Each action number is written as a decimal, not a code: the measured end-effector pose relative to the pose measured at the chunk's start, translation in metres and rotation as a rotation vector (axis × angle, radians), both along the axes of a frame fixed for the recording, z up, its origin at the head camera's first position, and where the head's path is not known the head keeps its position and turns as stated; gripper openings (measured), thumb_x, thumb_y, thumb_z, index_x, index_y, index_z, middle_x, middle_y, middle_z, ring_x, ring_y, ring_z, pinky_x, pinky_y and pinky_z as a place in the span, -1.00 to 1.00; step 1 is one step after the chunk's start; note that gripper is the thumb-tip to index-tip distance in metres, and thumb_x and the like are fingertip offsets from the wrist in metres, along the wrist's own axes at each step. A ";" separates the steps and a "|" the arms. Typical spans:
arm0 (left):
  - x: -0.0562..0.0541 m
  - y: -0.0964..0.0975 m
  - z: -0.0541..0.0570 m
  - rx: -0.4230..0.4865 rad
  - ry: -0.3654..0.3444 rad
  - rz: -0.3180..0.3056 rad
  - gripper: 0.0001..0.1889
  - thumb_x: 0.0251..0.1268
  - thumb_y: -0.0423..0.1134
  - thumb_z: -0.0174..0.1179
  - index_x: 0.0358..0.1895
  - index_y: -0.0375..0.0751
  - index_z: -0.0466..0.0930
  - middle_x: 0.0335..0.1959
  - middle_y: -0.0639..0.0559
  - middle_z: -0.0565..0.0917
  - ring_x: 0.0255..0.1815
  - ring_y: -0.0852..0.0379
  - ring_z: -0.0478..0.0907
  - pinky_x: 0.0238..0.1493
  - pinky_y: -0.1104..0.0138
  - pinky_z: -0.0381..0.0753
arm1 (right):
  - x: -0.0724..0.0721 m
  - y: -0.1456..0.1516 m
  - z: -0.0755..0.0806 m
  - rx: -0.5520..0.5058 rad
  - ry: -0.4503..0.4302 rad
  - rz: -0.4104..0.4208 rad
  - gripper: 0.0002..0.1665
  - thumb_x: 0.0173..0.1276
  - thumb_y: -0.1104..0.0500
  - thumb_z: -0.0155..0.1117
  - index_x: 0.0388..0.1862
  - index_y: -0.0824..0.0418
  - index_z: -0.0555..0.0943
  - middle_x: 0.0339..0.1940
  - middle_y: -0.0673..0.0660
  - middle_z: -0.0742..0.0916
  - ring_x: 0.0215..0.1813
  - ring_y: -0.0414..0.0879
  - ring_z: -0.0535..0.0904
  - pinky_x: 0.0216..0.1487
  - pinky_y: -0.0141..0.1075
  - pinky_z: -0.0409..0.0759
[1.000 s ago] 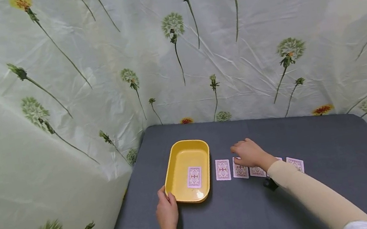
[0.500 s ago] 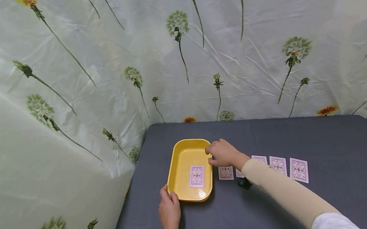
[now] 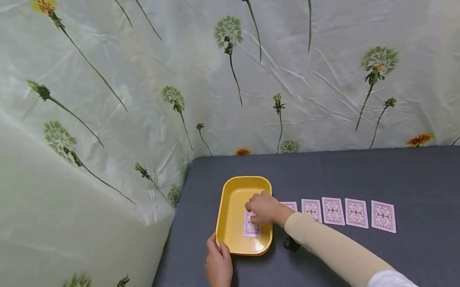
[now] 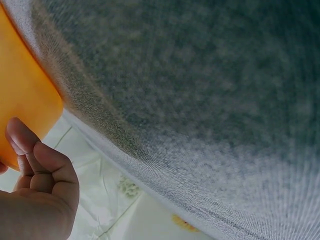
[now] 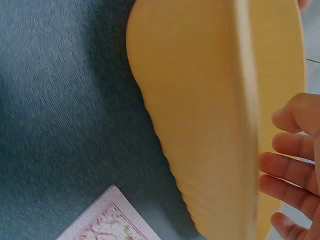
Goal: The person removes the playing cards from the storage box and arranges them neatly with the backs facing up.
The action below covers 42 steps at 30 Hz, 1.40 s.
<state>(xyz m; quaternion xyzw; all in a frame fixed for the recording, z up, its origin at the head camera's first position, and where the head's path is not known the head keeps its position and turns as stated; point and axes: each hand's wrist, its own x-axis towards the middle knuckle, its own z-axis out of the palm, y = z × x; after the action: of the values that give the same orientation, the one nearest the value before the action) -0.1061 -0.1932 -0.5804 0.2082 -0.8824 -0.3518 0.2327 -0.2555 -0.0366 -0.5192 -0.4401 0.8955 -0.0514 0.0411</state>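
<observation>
A yellow tray (image 3: 229, 233) stands on the dark grey table, with one pink-patterned playing card (image 3: 251, 228) lying in it. At the tray's near left corner, my left hand (image 3: 219, 267) grips the rim between thumb and fingers. My right hand (image 3: 264, 208) is over the tray and partly covers that card. In the right wrist view, the fingers (image 5: 290, 167) are loosely bent and spread just past the tray's rim, with nothing seen between them and the thumb. Whether they touch the card cannot be seen.
Several playing cards (image 3: 333, 211) lie patterned side up in a row to the right of the tray. My right forearm partly covers the nearest ones. A flower-printed cloth (image 3: 300, 81) hangs behind and left of the table (image 3: 436, 252). A small black device (image 3: 291, 244) sits at my right wrist.
My right hand has moved left from above the row of cards to over the tray. The left hand keeps its grip on the rim. The view has shifted slightly.
</observation>
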 end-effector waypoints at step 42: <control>0.001 0.000 0.002 0.001 0.001 0.009 -0.68 0.31 -0.38 0.12 0.10 -0.34 0.45 -0.67 0.09 0.30 -0.69 0.09 0.25 -0.63 0.16 0.24 | 0.011 -0.041 -0.030 0.124 -0.169 -0.376 -0.28 -0.40 -0.12 0.61 -0.29 0.21 0.51 -0.26 0.16 0.47 -0.12 0.04 0.35 -0.03 -0.01 0.31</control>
<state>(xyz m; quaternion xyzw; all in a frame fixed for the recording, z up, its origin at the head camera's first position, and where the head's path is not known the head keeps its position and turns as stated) -0.1049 -0.1927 -0.5786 0.2122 -0.8811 -0.3514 0.2349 -0.2446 -0.0773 -0.5496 -0.2561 0.9566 -0.0398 0.1329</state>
